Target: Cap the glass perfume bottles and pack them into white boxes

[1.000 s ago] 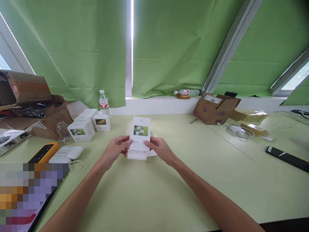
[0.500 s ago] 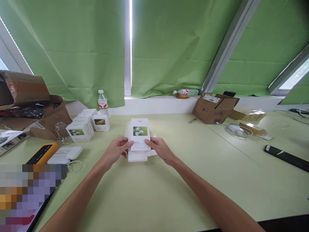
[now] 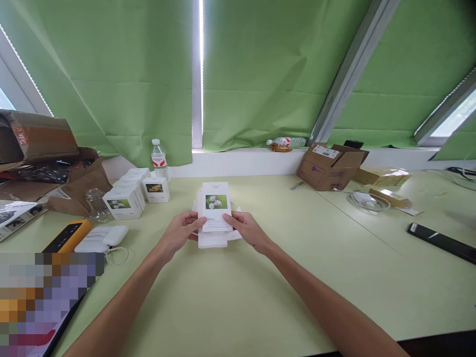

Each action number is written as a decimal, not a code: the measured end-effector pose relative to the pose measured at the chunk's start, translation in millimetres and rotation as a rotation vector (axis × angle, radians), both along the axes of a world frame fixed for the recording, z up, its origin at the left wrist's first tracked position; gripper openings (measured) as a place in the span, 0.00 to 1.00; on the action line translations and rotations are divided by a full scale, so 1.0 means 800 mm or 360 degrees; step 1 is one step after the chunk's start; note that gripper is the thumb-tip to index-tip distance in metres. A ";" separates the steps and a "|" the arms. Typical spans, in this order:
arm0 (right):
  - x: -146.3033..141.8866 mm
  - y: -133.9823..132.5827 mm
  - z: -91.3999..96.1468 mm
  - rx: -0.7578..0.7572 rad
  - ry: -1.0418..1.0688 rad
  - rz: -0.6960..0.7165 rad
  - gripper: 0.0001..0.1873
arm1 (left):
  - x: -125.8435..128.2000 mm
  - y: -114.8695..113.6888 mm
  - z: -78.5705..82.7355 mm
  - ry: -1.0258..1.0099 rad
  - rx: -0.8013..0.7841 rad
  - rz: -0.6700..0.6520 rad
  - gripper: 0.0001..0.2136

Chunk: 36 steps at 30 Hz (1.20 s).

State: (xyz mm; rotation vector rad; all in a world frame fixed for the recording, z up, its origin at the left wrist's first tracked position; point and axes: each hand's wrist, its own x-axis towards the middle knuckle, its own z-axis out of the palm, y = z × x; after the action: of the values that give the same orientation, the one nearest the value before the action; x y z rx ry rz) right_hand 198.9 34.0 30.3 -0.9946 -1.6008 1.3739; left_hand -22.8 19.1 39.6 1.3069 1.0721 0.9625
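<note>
A flat, unfolded white carton (image 3: 216,216) with a picture of white flowers on its front is held between my two hands, over the middle of the table. My left hand (image 3: 181,230) grips its left edge, thumb on the front face and fingers behind. On the opposite edge, my right hand (image 3: 248,229) pinches it with the thumb in front; its other fingers are mostly hidden. White flaps stick out below and at the sides. Left of my hands stand several folded white boxes (image 3: 122,205), one with a yellow-flower picture (image 3: 156,190).
Behind the boxes stands a water bottle (image 3: 159,159). A clear jar (image 3: 97,204), an orange power strip (image 3: 69,236) and a white charger (image 3: 102,239) lie left, near brown cardboard (image 3: 80,186). To the right are an open carton (image 3: 329,167), coiled cable (image 3: 368,202) and a black bar (image 3: 441,243).
Hardly anything differs. Both hands keep their hold on the carton, and the white side flap beside my right hand shows slightly less; the view has shifted a little.
</note>
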 end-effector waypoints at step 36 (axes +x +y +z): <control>-0.015 -0.021 -0.008 0.1561 -0.0945 -0.0158 0.18 | 0.007 0.000 0.002 -0.0259 0.0136 0.0279 0.22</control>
State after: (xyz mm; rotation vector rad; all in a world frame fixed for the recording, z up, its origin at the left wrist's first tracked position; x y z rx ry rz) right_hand 186.9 17.2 23.5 -0.8452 -2.2489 0.0850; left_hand -17.1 18.9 41.5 1.1948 1.0409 1.2363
